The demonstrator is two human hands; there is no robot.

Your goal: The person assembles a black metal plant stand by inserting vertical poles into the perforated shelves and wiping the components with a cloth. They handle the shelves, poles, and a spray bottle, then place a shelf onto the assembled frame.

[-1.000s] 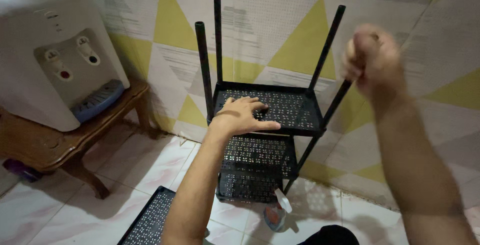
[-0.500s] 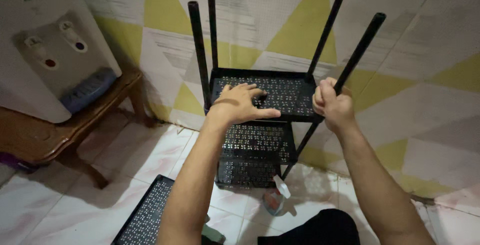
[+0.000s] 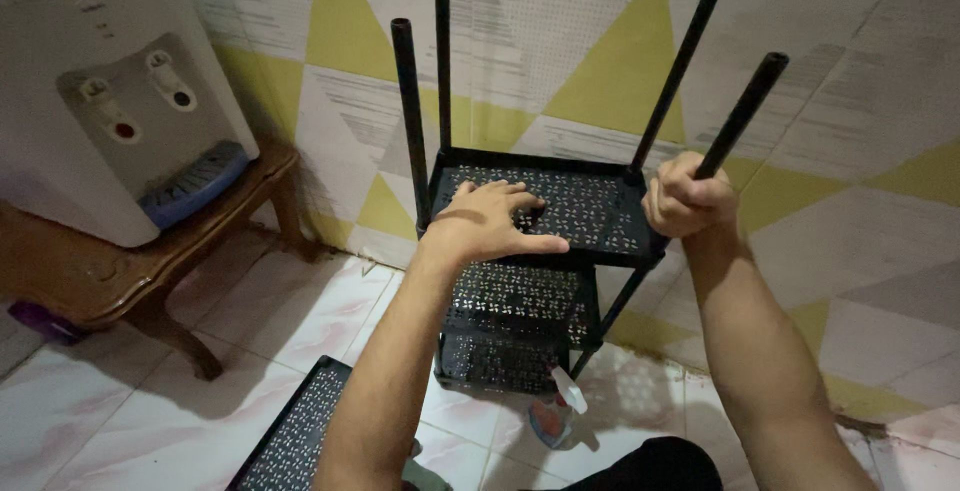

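The head camera looks down on a black metal rack with perforated shelves (image 3: pixel 545 251), standing on the pale tiled floor (image 3: pixel 130 421) close against a wall of white, grey and yellow triangle tiles (image 3: pixel 850 181). Four black round posts rise from the corners of its top shelf; two further perforated shelves sit below, one under the other.

The left hand (image 3: pixel 495 221) lies flat on the top shelf, palm down, fingers (image 3: pixel 520 196) spread open across the perforated surface and the thumb stretched along the shelf's front edge. It grips nothing; it only presses on the shelf.

The right hand (image 3: pixel 685 196) is closed in a fist around the black front right post (image 3: pixel 742 111), low down where the post meets the top shelf. The post leans up and to the right above the fist.

On the floor near the person, at the bottom edge, lies a separate black perforated shelf panel (image 3: pixel 295 436), apart from the rack. Just beside the rack's foot rests a small spray bottle with a white nozzle (image 3: pixel 555 411).

To the left, a white water dispenser with two taps and a blue drip tray (image 3: pixel 110 101) stands on a low brown wooden desk (image 3: pixel 110 276), well apart from the rack.
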